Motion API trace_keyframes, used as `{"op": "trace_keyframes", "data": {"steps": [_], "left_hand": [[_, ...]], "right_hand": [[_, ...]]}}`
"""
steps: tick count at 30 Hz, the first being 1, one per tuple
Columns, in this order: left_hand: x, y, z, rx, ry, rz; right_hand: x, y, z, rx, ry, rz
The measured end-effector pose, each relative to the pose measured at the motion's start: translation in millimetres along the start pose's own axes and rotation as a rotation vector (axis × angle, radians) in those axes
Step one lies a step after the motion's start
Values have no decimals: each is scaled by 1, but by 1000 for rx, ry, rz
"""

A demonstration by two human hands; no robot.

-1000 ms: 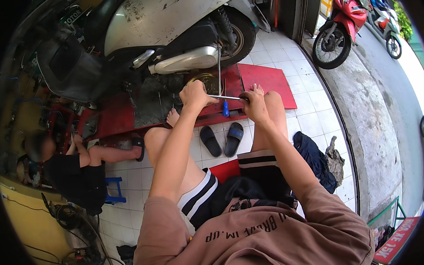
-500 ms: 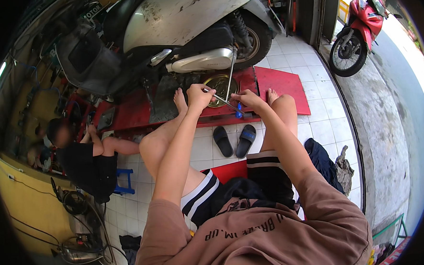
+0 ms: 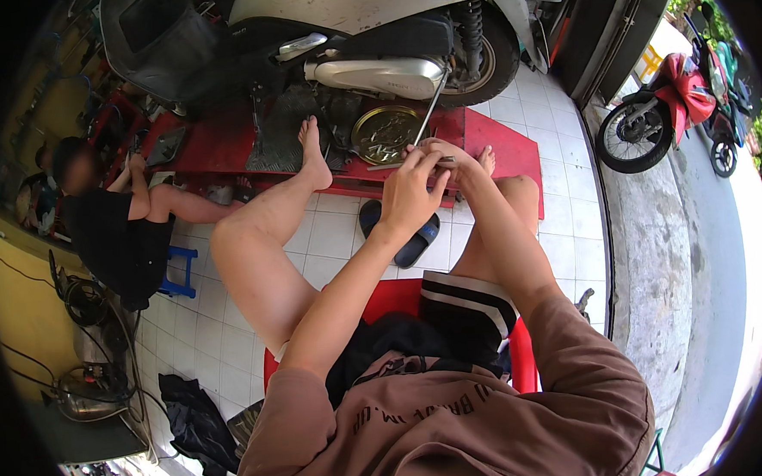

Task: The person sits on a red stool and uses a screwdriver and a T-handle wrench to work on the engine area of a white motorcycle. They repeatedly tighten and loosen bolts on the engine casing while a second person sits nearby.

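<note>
My two hands meet above the front edge of the red platform, beside the scooter's rear wheel [image 3: 479, 65]. My left hand [image 3: 411, 191] is closed, its fingers around a thin metal rod [image 3: 442, 159] that lies across my right hand. Curled close behind it is my right hand [image 3: 456, 158], its fingertips partly covered by the left; what it grips is hidden. A long metal bar [image 3: 430, 108] slants from the silver engine cover [image 3: 379, 76] down to just behind my hands. Left of them, a round gold-coloured tray [image 3: 361, 149] with small metal parts rests on the platform.
The silver scooter [image 3: 343, 3] stands on the red platform [image 3: 504, 150]. Black sandals [image 3: 416, 245] lie on white tiles under my hands. At left, another person [image 3: 109, 222] sits on a blue stool [image 3: 179, 273]. A red motorbike [image 3: 663, 107] is parked outside at right.
My left hand has moved right and down to meet my right hand; they were apart with the metal rod between them. The blue handle near my right hand no longer shows. The view has shifted.
</note>
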State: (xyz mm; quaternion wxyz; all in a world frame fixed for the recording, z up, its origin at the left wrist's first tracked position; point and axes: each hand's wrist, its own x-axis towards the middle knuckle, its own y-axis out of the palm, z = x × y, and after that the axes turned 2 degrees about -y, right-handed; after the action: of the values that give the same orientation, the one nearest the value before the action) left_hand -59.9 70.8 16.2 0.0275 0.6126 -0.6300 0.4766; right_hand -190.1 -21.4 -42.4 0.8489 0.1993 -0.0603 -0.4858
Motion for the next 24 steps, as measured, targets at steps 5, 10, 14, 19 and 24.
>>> {"op": "trace_keyframes", "data": {"steps": [5, 10, 14, 19, 24], "left_hand": [[-37, 12, 33, -193, -281, 264], [-37, 16, 89, -530, -913, 495], [-19, -6, 71, -875, -808, 145], [-16, 1, 49, -590, -309, 200], [-27, 1, 44, -443, -447, 508]], "right_hand": [[10, -13, 11, -25, 174, 44], [13, -19, 8, -51, 108, -3], [11, -13, 23, -56, 101, 19], [9, -20, 19, 83, 107, -31], [8, -19, 22, 57, 98, -51]]}}
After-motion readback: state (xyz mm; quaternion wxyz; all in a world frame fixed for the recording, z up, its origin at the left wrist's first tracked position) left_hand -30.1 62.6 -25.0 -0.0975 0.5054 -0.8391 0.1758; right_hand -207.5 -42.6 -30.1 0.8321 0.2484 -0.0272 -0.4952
